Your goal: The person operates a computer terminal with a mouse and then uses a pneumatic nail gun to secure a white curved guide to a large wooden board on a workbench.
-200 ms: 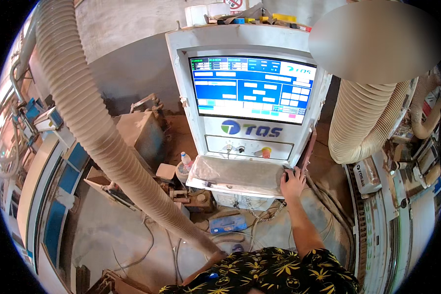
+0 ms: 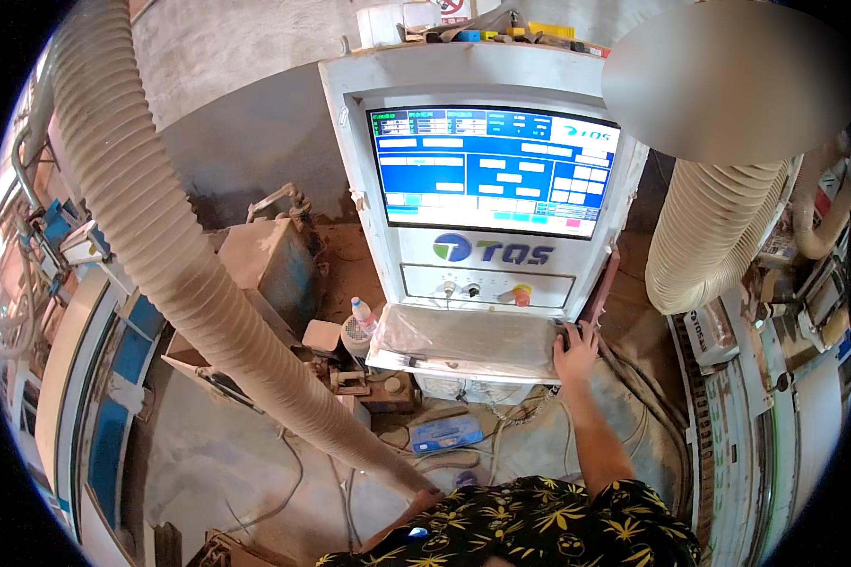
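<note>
A white control cabinet (image 2: 525, 71) stands in front of me, its lit screen (image 2: 492, 175) showing blue and white panels. Below the screen is a row of knobs with a red and yellow emergency stop button (image 2: 522, 295). A keyboard shelf under a dusty clear plastic cover (image 2: 463, 335) juts out beneath. At the shelf's right end my right hand (image 2: 575, 354) rests over a small dark computer mouse (image 2: 560, 333), largely covered by the fingers. My left hand (image 2: 425, 499) is low in the picture, by the lower end of a thick beige ribbed hose (image 2: 199, 274); its fingers are hidden.
Another ribbed hose (image 2: 709, 236) hangs at the right, beside machine rails (image 2: 728, 425). A plastic bottle (image 2: 361, 312) stands left of the shelf. A blue case (image 2: 446, 434) and loose cables lie on the floor. Small tools (image 2: 501, 36) lie on the cabinet top.
The view has shifted slightly, moving the cabinet and both hands a little to the right in the picture. My right hand stays at the mouse.
</note>
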`<state>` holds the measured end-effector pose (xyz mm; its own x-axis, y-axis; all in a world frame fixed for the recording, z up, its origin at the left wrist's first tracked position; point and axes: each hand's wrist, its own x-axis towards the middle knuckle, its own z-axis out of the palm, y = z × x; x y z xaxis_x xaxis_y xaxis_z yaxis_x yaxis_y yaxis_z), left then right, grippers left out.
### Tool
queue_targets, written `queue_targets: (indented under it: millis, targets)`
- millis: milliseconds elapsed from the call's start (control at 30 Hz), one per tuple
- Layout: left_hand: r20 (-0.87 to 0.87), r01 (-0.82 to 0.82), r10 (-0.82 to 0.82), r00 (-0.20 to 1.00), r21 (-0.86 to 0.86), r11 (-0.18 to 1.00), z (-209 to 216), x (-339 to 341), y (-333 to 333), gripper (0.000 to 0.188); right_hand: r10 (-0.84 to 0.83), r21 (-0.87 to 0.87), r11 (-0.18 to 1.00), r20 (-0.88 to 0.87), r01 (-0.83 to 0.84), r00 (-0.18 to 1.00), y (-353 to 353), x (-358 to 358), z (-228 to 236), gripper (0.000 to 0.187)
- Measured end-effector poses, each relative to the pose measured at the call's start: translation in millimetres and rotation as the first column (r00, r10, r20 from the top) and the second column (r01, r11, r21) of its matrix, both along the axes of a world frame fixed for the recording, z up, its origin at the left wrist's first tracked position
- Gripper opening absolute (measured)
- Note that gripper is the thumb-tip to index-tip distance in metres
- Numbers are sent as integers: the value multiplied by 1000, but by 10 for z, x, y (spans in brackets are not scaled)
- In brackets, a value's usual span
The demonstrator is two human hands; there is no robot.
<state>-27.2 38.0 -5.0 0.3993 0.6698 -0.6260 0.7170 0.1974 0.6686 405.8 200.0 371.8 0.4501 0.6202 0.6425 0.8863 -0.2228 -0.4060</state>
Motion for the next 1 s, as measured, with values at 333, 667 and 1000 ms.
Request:
queue_targets:
  millis: [333, 667, 1000]
  targets:
    - [-77, -184, 171, 982, -231, 955, 731, -527, 63, 43, 29, 34, 999, -63, -27, 998, -20, 18, -104, 31]
    - [22, -249, 257, 966, -173, 953, 553, -495, -21, 44, 37, 39, 999, -64, -35, 997, 11, -2, -129, 32]
    - [-43, -104, 99, 994, -159, 982, 648, -664, 79, 52, 50, 10, 999, -64, -49, 997, -15, -23, -66, 30]
